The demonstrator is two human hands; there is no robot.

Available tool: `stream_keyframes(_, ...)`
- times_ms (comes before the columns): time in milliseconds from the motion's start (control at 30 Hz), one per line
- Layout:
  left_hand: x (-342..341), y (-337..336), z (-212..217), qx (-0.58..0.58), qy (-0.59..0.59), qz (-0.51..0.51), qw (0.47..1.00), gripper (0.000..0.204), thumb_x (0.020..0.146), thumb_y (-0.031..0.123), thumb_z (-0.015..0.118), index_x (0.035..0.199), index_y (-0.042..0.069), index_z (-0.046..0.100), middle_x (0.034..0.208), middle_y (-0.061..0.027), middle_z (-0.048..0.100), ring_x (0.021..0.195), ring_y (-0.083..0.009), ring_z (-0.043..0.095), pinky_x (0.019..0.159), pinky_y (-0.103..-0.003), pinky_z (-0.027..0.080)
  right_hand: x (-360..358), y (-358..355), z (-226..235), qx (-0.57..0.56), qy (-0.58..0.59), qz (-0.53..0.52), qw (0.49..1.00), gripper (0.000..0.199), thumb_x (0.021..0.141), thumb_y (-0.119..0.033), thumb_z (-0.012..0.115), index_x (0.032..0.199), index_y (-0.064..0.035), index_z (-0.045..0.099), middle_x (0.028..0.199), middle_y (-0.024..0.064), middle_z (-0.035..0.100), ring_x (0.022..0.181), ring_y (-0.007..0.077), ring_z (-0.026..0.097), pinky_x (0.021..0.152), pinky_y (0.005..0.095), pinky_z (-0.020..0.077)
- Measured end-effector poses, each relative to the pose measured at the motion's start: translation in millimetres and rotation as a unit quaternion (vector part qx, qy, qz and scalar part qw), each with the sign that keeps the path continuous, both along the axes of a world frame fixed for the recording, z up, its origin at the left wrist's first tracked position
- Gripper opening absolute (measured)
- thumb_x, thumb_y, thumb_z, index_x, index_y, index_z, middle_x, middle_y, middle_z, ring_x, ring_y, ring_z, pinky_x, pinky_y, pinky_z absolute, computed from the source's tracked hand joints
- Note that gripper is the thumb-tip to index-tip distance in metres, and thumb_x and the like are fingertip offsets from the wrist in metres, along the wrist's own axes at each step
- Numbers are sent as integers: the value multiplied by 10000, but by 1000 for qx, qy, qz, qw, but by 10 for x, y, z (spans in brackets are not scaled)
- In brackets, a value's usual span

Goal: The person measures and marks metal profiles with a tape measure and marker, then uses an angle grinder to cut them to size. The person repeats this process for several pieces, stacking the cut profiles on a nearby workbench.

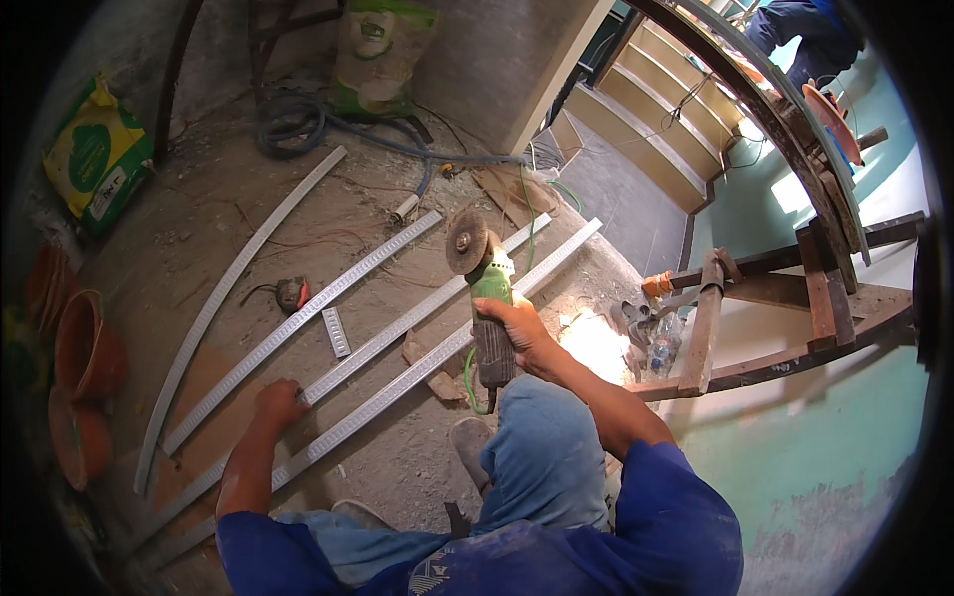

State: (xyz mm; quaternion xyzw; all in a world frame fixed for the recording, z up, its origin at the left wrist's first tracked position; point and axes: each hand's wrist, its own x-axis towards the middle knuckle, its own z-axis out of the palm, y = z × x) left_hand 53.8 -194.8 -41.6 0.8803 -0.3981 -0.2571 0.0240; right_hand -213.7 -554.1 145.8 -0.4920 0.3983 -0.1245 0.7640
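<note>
My right hand (517,326) is wrapped round the body of a green and black angle grinder (494,348). Its round disc (466,241) points away from me, raised over the metal strips. My left hand (280,405) is closed at a long perforated metal strip (397,326) lying on the floor; its fingertips are partly hidden. Nearer me runs another such strip (397,385), under the grinder. Farther left lie a third strip (328,296) and a plainer, bent-looking strip (231,270). A short perforated piece (336,333) rests between two strips.
A small dark and red thing (292,294) touches the third strip. Orange buckets (89,343) and a green-yellow sack (97,154) stand at the left. A grey hose (373,129) lies at the back. Wooden scaffolding (706,318) and stairs (651,109) are at the right. A person (810,40) is at top right.
</note>
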Motion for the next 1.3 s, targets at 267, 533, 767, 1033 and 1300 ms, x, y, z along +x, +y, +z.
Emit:
stream_keyframes(267,-141,-67,43,-3,-20,-26,999,432,747,396,806,1014,84,670,1093,-143,647,1045,-341,641,895,-444,517,104,-12,-116,-54,11,41,998,410,842,-188,748,1115,-18,494,897,60,597,726,148,630,621,312,557)
stream_keyframes(533,-180,-83,81,-13,-40,-55,998,353,778,312,742,1015,68,648,1045,-164,643,972,-366,645,853,-475,517,105,-9,-148,-42,-6,15,999,452,797,-215,794,1086,-15,511,838,66,608,642,137,618,561,292,533)
stream_keyframes(767,-145,45,-11,-32,-70,-60,995,327,769,290,728,976,58,626,997,-162,642,936,-361,648,827,-474,521,103,-8,-151,-22,-11,11,1000,447,800,-199,792,1093,-13,510,836,62,605,630,132,616,549,291,536)
stream_keyframes(1033,26,346,73,-88,-102,-48,990,309,777,274,728,954,58,595,961,-154,635,921,-353,642,803,-467,528,138,31,-99,-7,-16,10,1000,411,809,-182,780,1073,-24,509,824,51,605,635,121,612,545,282,532)
stream_keyframes(1300,371,206,162,-42,-221,49,973,269,807,180,690,1000,31,577,1031,-145,609,982,-353,626,797,-473,549,129,23,-96,-33,1,6,999,409,811,-175,774,1085,-26,509,816,48,607,617,124,603,540,279,529)
